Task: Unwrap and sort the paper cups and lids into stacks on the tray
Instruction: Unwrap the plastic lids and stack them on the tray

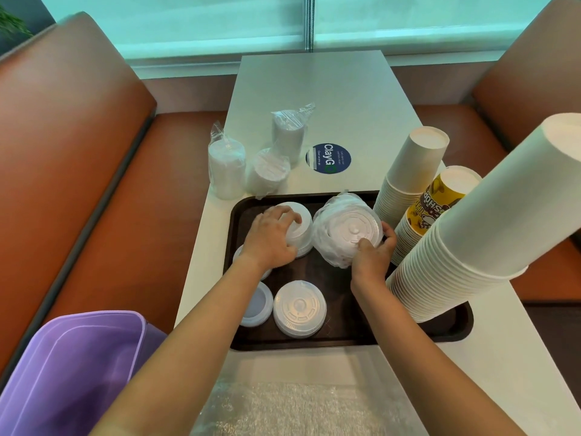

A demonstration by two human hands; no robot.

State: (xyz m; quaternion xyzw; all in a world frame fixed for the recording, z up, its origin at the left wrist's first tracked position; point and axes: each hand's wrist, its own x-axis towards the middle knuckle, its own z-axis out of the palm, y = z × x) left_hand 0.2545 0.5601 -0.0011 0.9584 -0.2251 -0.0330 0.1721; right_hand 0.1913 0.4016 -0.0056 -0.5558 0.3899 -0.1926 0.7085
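The left forearm covers most of a lid stack at the tray's left edge, so only slivers of its rim show and its height cannot be told; the nearest tall stack of white cups runs out of the picture at the right, and the clear wrap lying at the table's near edge is blurred and cut off at the bottom. On the dark tray, the left hand lies over a short stack of small white lids near the far left corner, fingers curled over its top and side in a grip. Just beside it, touching, stands a wrapped bundle of larger lids by the far edge; the right hand grips its right side, thumb on the top lid and fingers curled behind the plastic. Two more loose lid stacks sit by the near left corner: one translucent, partly behind the left arm, and one white with a raised centre, making four unwrapped lid stacks counted on the tray. Three cup stacks stand upside down along the tray's right edge: two plain white, the farther one shorter, and one printed in yellow between them. Beyond the tray's far left corner, three wrapped lid packs stand on the table, near a round blue sticker. A purple bin sits off the table's near left corner.
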